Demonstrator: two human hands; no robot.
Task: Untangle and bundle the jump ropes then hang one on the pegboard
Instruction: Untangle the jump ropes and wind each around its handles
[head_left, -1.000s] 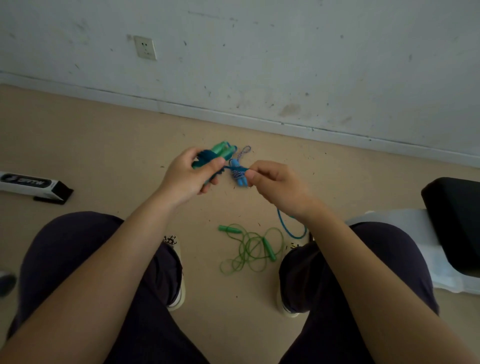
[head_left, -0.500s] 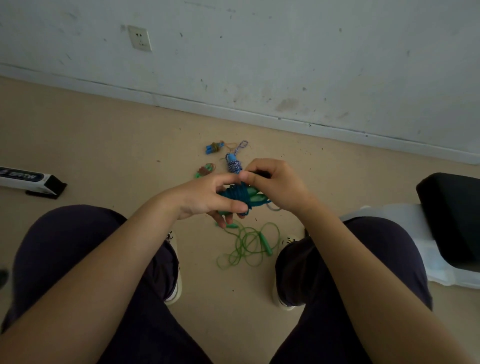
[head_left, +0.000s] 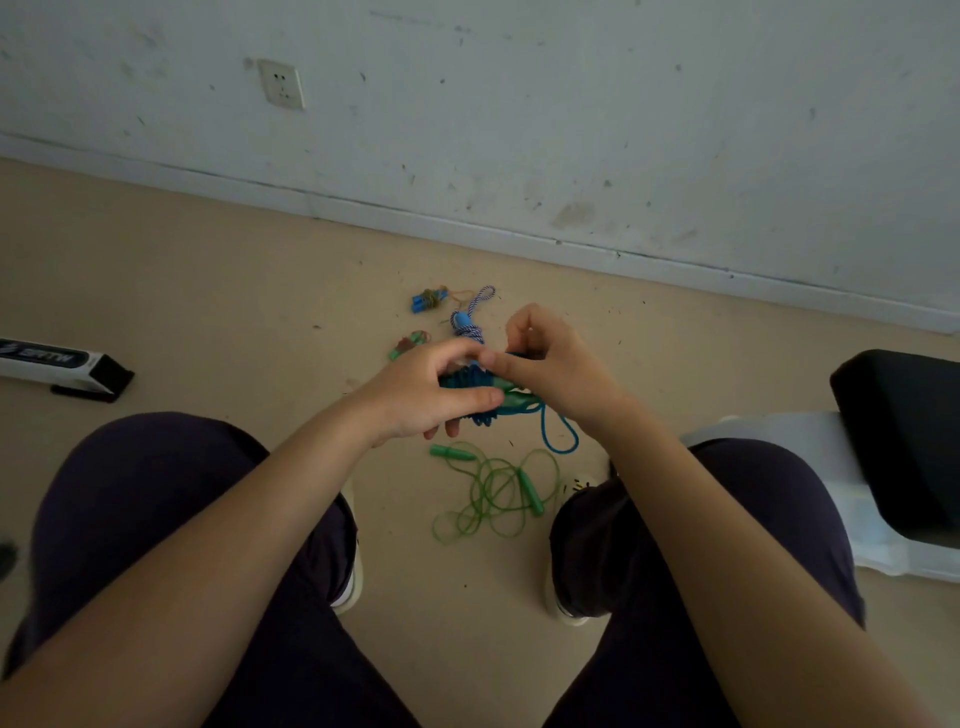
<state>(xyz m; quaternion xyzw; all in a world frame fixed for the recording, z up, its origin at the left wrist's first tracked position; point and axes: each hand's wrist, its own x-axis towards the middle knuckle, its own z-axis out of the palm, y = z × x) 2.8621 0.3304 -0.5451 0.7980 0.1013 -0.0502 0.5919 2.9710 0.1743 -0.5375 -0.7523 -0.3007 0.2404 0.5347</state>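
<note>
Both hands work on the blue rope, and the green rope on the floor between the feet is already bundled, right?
Not quite. In the head view both hands hold the blue rope, but the green rope lies loose and tangled, not bundled.

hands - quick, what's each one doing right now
Left hand: grips the blue rope bundle, thumb laid across it.
Right hand: pinches the same bundle's cord from the other side, fingers curled.
</note>
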